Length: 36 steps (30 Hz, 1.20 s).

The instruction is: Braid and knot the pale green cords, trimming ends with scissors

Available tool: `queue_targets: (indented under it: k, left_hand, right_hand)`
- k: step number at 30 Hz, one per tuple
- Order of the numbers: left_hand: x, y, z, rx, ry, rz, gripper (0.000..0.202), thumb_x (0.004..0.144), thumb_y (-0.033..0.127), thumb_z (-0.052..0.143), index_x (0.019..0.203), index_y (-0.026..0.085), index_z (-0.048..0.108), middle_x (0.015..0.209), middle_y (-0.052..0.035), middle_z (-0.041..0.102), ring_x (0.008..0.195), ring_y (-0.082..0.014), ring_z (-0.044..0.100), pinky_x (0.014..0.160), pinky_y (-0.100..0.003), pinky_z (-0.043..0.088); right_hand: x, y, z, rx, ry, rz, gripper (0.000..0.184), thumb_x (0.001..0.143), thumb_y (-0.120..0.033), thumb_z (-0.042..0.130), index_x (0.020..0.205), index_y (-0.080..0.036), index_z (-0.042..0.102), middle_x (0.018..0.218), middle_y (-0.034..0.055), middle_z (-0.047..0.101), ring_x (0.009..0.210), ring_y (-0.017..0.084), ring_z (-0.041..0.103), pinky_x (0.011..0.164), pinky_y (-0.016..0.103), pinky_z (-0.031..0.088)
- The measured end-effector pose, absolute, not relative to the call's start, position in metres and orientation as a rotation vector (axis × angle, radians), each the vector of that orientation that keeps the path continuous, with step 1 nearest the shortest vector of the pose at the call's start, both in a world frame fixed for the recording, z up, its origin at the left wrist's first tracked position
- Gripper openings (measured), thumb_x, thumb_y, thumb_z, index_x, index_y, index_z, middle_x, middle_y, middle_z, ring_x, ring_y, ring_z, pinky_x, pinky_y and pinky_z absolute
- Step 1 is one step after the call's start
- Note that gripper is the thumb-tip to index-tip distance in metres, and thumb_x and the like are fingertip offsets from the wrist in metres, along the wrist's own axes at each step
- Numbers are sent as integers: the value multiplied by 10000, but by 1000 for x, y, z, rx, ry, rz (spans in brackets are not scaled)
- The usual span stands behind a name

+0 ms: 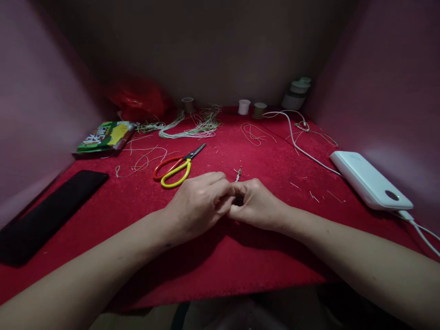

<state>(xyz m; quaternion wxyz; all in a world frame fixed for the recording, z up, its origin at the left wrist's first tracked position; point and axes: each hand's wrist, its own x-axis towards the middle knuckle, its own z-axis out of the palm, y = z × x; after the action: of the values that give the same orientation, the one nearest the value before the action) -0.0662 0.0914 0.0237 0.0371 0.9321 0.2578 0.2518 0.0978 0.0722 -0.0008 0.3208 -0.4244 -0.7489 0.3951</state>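
Evidently, fine work like this calls for a short, firm pinch: the braided cord (pixel 237 177) would best be kept straight and evenly taut, its strands separate, each turn snugged without crushing the last. The cord lies near the middle of the red cloth (pixel 206 275), its far end poking out beyond the joined fingertips, scissors (pixel 177 170) just to the left.

Both the left hand (pixel 199 201) and the right hand (pixel 256 204) close narrowly on its near end; how the fingertips share it is hidden. The left shows its back, fingers bent inward; the right curls index over thumb, leaving a small gap. Forearms slant in from the lower corners; whether the wrists rest on the cloth, I cannot tell.
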Motion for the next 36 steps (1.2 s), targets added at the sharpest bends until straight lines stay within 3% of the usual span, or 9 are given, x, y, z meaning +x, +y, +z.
queue_targets:
  k: [6,12,18,22,25,29,34,36]
  left_hand:
    - [-70,92,23,2843,674,766,180,878,129,462,797,151,621,691,-37,597,619,-137,534,567,-247,395]
    - [-67,86,30,2935,665,554,229,825,84,477,652,175,597,584,-19,559,523,-144,455,513,-291,290]
    - [-72,94,16,2915,712,724,145,843,149,486,772,154,612,627,-27,623,548,-138,554,512,-253,361]
    - [-75,96,17,3022,594,698,199,889,149,440,820,159,626,621,-4,629,533,-116,564,507,-229,383]
    - [-73,92,25,3174,501,564,227,878,96,425,762,161,609,561,15,601,461,-118,522,455,-244,340]
    - [-70,88,32,3268,419,330,248,831,30,418,662,162,542,511,8,568,416,-137,491,428,-274,321]
    - [-73,91,19,3208,400,573,201,861,93,422,723,151,555,477,27,525,370,-118,423,388,-266,258]
    - [-75,92,15,3052,515,670,153,858,130,454,763,140,574,503,19,555,397,-111,465,402,-240,292]
  right_hand:
    - [98,73,-1,-1163,-1957,1066,84,626,-77,486,627,-140,542,558,-28,499,529,73,433,502,191,336]
    - [99,75,-1,-1108,-2090,966,64,610,-84,512,581,-141,507,539,-36,454,522,67,410,482,189,295]
    - [100,76,-2,-1063,-1988,1173,115,615,-62,461,643,-142,539,605,-20,523,574,84,464,558,205,379]
    - [100,75,1,-1130,-2001,1128,97,589,-52,481,591,-147,496,539,-45,448,513,62,394,479,183,312]
    - [98,71,4,-1194,-2088,1048,106,568,-47,497,554,-147,465,505,-54,395,495,55,371,459,181,262]
    - [97,68,5,-1223,-2183,1011,85,585,-89,536,563,-148,478,513,-36,440,519,70,400,469,186,264]
    - [99,70,2,-1160,-2117,1129,53,583,-93,506,588,-145,508,540,-24,479,531,78,423,489,196,312]
    - [100,72,0,-1070,-2040,1286,86,596,-90,473,627,-137,538,582,-16,507,551,79,442,515,201,346]
